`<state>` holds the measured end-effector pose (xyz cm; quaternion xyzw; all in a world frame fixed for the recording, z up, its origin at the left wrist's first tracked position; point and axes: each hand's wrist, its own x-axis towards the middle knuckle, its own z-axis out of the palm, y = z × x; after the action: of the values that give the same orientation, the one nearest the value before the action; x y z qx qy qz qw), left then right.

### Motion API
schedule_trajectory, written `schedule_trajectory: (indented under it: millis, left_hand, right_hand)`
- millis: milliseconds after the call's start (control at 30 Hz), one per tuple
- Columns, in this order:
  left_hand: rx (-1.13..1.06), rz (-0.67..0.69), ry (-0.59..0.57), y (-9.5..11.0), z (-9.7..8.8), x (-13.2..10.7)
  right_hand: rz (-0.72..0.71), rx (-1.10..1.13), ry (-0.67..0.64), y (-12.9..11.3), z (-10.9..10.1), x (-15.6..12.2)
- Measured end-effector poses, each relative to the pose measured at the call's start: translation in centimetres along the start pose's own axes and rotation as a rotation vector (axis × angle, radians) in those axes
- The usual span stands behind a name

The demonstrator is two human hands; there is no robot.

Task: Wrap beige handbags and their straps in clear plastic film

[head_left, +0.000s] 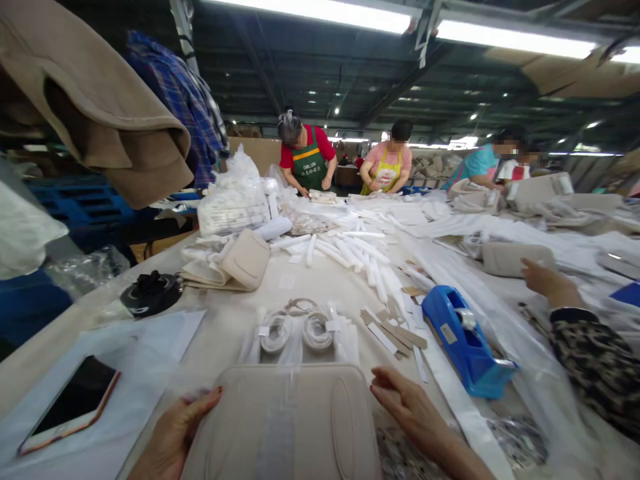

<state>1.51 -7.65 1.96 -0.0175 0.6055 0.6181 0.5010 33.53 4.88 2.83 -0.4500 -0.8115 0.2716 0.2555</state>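
Observation:
A beige padded fabric piece (295, 427) in a clear plastic bag lies at the near edge of the table. My left hand (175, 437) grips its left edge, thumb on top and fingers curled under. My right hand (410, 410) rests at its right edge with fingers bent against the side. Just beyond the piece lie two bagged coils of white cord (297, 330). A blue tape dispenser (463, 340) stands to the right of my right hand.
A phone (73, 403) lies on clear bags at the near left; a black round object (150, 293) sits beyond it. White rolled strips (350, 253) and folded beige pieces (235, 267) cover the table's middle. A co-worker's arm (580, 333) reaches in from the right. Several people work at the far end.

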Motion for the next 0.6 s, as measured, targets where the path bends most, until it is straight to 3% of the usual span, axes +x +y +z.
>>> schedule_trajectory:
  millis: [167,300,500,600]
  left_hand:
    - [-0.111,-0.067,-0.095,0.3,0.9,-1.2]
    - [-0.149,-0.121,-0.077,0.5,0.9,-0.9]
    - [-0.129,-0.107,-0.126,0.3,0.1,-0.3]
    - [-0.098,-0.156,-0.157,0.2,-0.4,0.1]
  right_hand:
    - [0.078,0.227,-0.192,1.4,1.8,1.4]
    - [0.310,0.413,-0.367,2.2,2.8,3.2]
    - [0.588,0.630,-0.577,0.9,1.5,3.8]
    - [0.660,0.658,-0.552,1.3,0.8,4.4]
